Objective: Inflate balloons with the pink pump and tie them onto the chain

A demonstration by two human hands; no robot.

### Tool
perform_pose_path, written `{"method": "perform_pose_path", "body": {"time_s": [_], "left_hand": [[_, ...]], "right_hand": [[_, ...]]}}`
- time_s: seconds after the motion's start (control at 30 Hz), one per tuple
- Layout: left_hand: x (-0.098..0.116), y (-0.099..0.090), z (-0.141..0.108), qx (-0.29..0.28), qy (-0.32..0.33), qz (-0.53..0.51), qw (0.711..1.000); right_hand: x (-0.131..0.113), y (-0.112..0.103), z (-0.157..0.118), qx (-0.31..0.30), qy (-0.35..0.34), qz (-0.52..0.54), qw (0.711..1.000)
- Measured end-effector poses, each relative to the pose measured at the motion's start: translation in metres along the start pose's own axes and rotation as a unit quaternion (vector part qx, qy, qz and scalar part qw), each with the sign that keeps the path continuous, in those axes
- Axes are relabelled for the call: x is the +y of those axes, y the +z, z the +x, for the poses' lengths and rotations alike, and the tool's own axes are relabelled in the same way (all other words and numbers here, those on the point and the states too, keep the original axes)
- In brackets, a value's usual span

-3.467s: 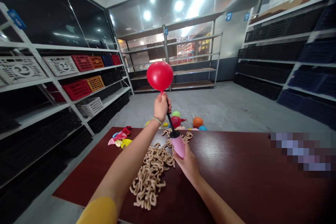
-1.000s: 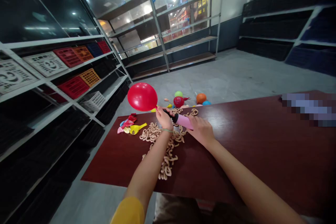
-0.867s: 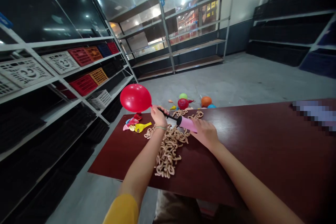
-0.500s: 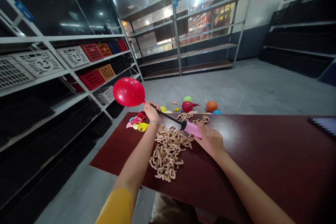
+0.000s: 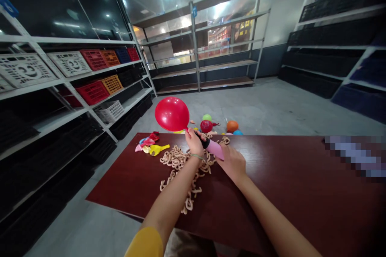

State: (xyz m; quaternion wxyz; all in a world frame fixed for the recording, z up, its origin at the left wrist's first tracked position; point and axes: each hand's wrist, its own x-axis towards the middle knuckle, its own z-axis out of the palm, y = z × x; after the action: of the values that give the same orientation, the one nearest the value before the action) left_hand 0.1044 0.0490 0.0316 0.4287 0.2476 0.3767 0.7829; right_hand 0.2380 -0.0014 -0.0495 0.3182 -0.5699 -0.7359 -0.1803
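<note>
Two hands [image 5: 194, 143] [image 5: 233, 164] hold one pink pump [image 5: 216, 149], one red balloon [image 5: 171, 114].

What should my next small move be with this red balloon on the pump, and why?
Probably pinch the neck of the red balloon shut with your left hand and ease it off the black nozzle of the pink hand pump, held in your right hand. The balloon looks well inflated, and that hand is already at its neck.

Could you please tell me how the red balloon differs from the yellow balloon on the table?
The red balloon is round and full, while the yellow balloon is limp. The red balloon rises above the left hand at the pump; the yellow balloon lies on the table. Both are glossy.
</note>
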Motion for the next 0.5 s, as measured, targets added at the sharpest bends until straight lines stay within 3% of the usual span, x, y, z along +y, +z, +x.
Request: {"method": "perform_pose_path", "body": {"time_s": [0.33,0.43,0.5], "left_hand": [[0.096,-0.026,0.058,0.027,0.054,-0.004,0.998],[0.104,-0.025,0.069,0.023,0.071,-0.011,0.997],[0.096,-0.022,0.068,0.032,0.077,-0.021,0.996]], "right_hand": [[-0.003,0.002,-0.001,0.008,-0.048,0.029,0.998],[-0.004,0.001,0.0,0.005,-0.044,0.025,0.999],[-0.005,0.0,0.001,-0.004,-0.026,0.017,1.0]]}}
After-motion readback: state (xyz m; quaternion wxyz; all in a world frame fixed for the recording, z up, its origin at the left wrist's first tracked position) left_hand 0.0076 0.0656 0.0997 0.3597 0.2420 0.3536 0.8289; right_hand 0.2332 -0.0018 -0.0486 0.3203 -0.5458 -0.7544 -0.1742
